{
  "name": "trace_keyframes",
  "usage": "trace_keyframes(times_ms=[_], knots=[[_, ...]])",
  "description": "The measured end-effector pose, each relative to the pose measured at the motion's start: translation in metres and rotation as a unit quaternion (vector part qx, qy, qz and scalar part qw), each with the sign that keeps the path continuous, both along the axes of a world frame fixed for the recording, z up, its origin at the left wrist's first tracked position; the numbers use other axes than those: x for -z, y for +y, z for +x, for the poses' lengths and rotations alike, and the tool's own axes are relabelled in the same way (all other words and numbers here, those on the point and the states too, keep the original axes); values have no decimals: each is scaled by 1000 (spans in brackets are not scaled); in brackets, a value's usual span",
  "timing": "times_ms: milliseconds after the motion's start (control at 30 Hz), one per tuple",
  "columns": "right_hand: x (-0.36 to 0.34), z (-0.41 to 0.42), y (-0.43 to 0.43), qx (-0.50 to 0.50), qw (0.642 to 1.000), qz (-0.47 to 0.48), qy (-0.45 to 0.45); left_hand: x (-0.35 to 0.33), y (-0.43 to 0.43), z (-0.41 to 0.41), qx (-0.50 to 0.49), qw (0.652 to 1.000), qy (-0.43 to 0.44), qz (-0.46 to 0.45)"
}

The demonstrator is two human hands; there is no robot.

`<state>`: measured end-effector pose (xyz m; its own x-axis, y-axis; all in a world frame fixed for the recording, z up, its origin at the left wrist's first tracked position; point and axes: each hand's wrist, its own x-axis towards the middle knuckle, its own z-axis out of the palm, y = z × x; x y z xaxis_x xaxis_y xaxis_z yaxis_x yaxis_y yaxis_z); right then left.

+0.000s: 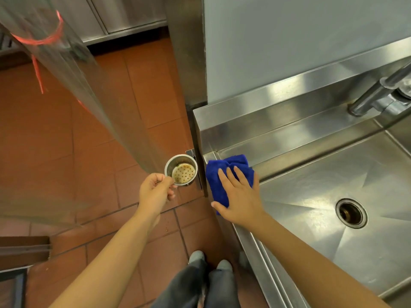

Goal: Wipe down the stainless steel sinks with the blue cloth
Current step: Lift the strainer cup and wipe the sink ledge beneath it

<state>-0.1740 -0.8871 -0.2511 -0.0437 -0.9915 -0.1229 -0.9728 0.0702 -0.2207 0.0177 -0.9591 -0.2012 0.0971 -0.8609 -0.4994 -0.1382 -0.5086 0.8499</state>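
Wiping in hand, at the far left corner of the sink (311, 176). Pressing the blue cloth (233, 161) onto the left rim with the right hand (240, 203), fingers straight and spread, palm flat on top. Pinching a small perforated strainer cup (181, 168) in the left hand (155, 192), fingers curled round its near edge, out over the red tiled floor (100, 141) just left of the sink.

Seemingly an early step: rim first, basin not yet reached. Next, likely: slide the cloth right and down into the basin toward the open drain (351, 213), keeping even pressure and a flat palm; steer round the tap (375, 92) at the far right. Keep the strainer clear meanwhile.
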Motion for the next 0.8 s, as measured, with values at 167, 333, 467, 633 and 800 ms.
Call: trace_keyframes(times_ms=[167,333,467,633,800], knots=[[-2,6,-41,39,998,51,-22,-4,-5,-2,10,1000,1,-6],[-3,5,-20,33,998,18,-47,-6,-7,-3,19,1000,-7,-11],[3,1,23,33,994,-56,-89,-4,-3,-6,24,1000,0,-4],[6,0,17,31,995,-59,-67,-5,0,1,7,1000,5,5],[-1,3,-32,44,997,23,-57,-6,0,6,-2,1000,-3,3]])
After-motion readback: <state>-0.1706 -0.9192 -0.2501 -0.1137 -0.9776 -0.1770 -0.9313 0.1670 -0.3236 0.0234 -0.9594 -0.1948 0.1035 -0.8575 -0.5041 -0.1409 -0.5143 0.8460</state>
